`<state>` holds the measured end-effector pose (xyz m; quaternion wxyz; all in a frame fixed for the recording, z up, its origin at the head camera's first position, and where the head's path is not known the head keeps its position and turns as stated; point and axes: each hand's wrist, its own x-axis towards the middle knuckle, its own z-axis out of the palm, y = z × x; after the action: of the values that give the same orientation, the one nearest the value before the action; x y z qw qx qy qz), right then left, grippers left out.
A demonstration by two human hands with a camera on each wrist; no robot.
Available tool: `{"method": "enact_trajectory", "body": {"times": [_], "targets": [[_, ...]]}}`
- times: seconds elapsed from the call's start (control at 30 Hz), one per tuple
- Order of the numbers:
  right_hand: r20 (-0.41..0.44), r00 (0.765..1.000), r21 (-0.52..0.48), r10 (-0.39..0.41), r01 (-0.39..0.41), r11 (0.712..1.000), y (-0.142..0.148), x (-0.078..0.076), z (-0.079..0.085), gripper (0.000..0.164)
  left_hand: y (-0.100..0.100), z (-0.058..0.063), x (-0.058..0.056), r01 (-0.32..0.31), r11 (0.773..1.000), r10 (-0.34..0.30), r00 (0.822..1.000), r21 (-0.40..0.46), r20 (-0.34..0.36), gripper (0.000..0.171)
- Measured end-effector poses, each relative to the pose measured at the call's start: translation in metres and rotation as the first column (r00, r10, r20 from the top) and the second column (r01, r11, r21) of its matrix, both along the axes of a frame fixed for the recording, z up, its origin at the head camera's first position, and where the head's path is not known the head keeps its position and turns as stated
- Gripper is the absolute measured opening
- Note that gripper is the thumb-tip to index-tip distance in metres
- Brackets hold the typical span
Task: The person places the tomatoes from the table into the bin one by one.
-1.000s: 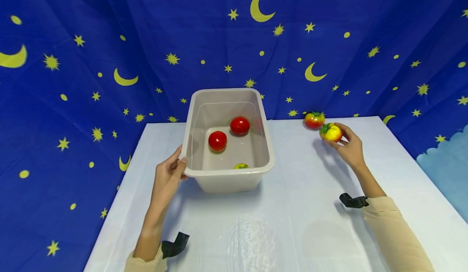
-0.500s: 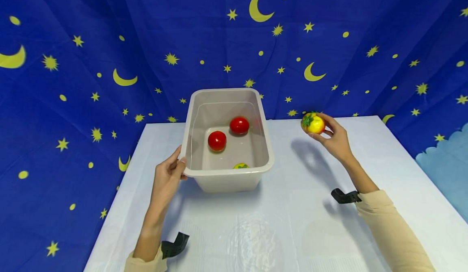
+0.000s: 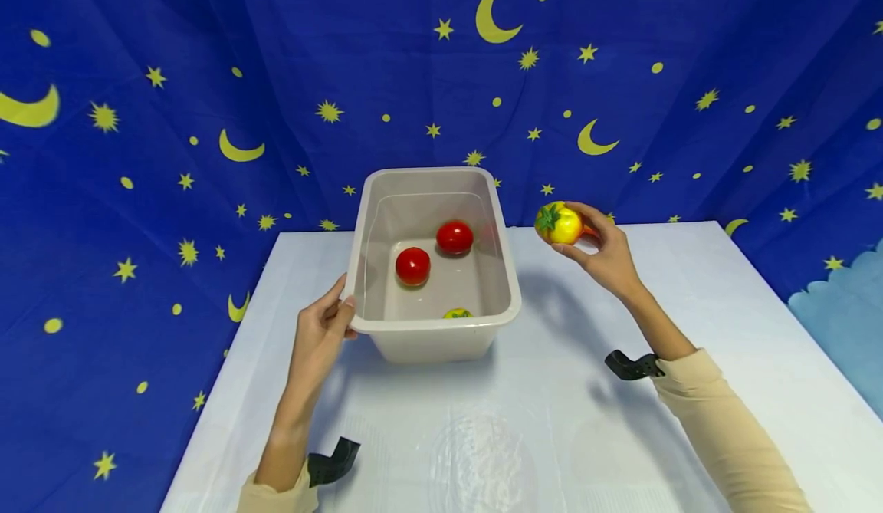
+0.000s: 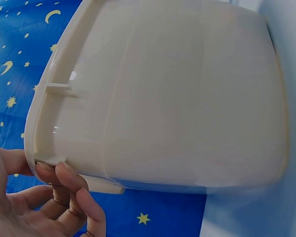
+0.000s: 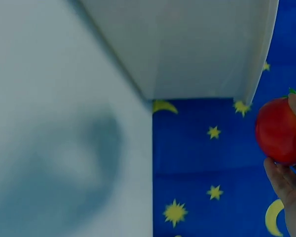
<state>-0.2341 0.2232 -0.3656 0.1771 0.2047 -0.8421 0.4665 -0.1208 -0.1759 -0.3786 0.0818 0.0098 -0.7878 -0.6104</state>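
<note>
Right of center, the right hand (image 3: pixel 607 262) pinches a fruit (image 3: pixel 560 223), probably light, kinda slick, best held round its sides; left hand (image 3: pixel 319 333) grips the tub (image 3: pixel 431 344).

We see a white bench (image 3: pixel 717 314) with a shiny top. A big grey tub (image 3: pixel 431 344) stands on it, toward the back, a bit left of the middle. Over to the right, by the back edge, we spot a bit of red fruit (image 3: pixel 590 233), mostly hidden.
</note>
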Motion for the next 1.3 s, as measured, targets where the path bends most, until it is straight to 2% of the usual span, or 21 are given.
{"method": "enact_trajectory", "body": {"times": [0.2, 0.53, 0.77, 1.0, 1.3], "targets": [[-0.010, 0.999, -0.016, 0.045, -0.046, 0.999, -0.012, -0.012, -0.004, 0.065, 0.000, 0.001, 0.000, -0.009, 1.000, 0.009, 1.000, 0.006, 0.001, 0.046], [-0.032, 0.988, -0.068, 0.152, -0.154, 0.986, -0.045, -0.008, 0.009, 0.064, 0.001, 0.001, -0.001, -0.015, 1.000, 0.015, 1.000, 0.009, 0.013, 0.046], [-0.038, 0.976, -0.046, 0.214, -0.216, 0.975, -0.066, -0.008, 0.009, 0.064, 0.000, 0.001, -0.001, -0.019, 1.000, 0.019, 1.000, 0.010, 0.012, 0.046], [-0.046, 0.959, -0.069, 0.281, -0.284, 0.956, -0.081, -0.007, 0.010, 0.066, 0.001, -0.001, -0.002, -0.018, 1.000, 0.018, 1.000, 0.014, 0.009, 0.046], [-0.001, 0.948, -0.060, 0.319, -0.318, 0.946, -0.093, -0.010, 0.007, 0.065, 0.000, -0.001, -0.002, -0.015, 1.000, 0.015, 1.000, 0.009, 0.007, 0.046]]}}
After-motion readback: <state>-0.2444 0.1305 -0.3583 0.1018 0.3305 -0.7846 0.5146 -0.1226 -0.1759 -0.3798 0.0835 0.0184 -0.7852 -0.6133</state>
